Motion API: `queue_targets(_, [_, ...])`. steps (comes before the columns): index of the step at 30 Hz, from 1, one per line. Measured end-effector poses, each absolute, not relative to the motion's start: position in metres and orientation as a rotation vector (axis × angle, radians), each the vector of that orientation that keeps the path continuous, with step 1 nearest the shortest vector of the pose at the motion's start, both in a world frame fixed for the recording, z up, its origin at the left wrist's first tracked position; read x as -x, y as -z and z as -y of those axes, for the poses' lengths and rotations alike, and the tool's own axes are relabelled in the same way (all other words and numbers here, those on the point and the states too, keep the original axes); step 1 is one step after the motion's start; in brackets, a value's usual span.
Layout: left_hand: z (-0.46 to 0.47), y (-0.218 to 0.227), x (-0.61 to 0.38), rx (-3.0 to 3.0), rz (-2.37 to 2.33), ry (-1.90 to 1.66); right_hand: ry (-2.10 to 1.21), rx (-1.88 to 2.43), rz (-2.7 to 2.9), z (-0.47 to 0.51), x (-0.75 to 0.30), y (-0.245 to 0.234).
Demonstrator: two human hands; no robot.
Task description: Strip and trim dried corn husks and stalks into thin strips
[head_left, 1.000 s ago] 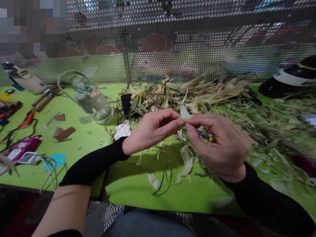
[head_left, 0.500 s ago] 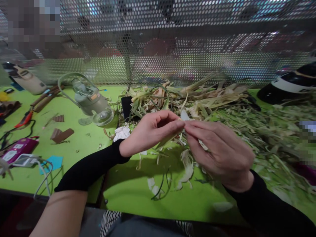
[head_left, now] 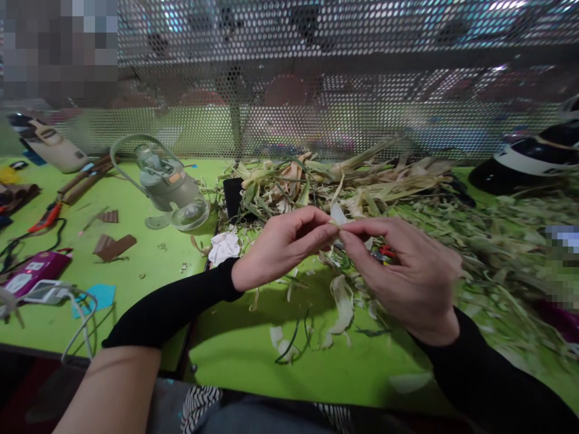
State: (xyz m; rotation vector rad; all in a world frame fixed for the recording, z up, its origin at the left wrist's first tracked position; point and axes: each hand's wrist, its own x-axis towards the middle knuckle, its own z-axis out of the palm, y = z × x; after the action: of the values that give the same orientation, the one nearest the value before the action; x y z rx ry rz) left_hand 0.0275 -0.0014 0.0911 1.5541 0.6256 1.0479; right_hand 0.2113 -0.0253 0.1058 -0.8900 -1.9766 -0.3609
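In the head view my left hand (head_left: 284,244) and my right hand (head_left: 404,268) meet at the fingertips above the green table (head_left: 253,361). Both pinch a small pale strip of corn husk (head_left: 337,213), whose white end sticks up between them; its lower part is hidden by my fingers. Behind them lies a heap of dry corn husks (head_left: 294,178). Under my right hand a bit of a red-handled tool (head_left: 387,252) shows. Husk scraps, such as a curled pale piece (head_left: 342,304), lie on the table below my hands.
A perforated metal screen (head_left: 280,90) closes off the back. A greenish bottle with a loop handle (head_left: 165,181), a black flat object (head_left: 233,199) and crumpled white tissue (head_left: 224,247) stand or lie left. Further left is a purple device (head_left: 38,271) with cables. Shredded husk (head_left: 497,253) spreads right.
My right hand's fingers have shifted slightly on the husk strip, and the red-handled tool beneath now shows. My left hand has moved a little to the right.
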Motion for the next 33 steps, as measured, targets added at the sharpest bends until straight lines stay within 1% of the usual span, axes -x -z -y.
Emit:
queue_targets(5, [0.0,-0.098,-0.025,-1.622,-0.747,-1.057,0.643,0.8,2.026,0.022,-0.21,-0.104])
queue_targets(8, [0.0,-0.105,-0.022,-1.595,-0.782,-0.989,0.73,0.738,2.092,0.022,-0.214,-0.107])
queue_targets(12, [0.0,-0.112,-0.019,-1.54,-0.773,-0.931,0.697,0.686,2.18,0.024,-0.221,-0.111])
queue_targets(16, [0.003,-0.115,-0.019,-1.501,-0.737,-0.95,0.643,0.659,2.171,0.026,-0.221,-0.111])
queue_targets(21, [0.006,-0.112,-0.02,-1.495,-0.686,-0.98,0.33,0.757,2.039,0.025,-0.217,-0.11])
queue_targets(23, [0.007,-0.109,-0.021,-1.513,-0.64,-1.006,0.254,0.797,1.982,0.024,-0.215,-0.109])
queue_targets(28, [0.005,-0.1,-0.024,-1.553,-0.639,-1.077,0.436,0.755,1.939,0.025,-0.213,-0.107])
queue_targets(33, [0.003,-0.095,-0.026,-1.622,-0.655,-1.121,0.572,0.817,1.984,0.029,-0.212,-0.105])
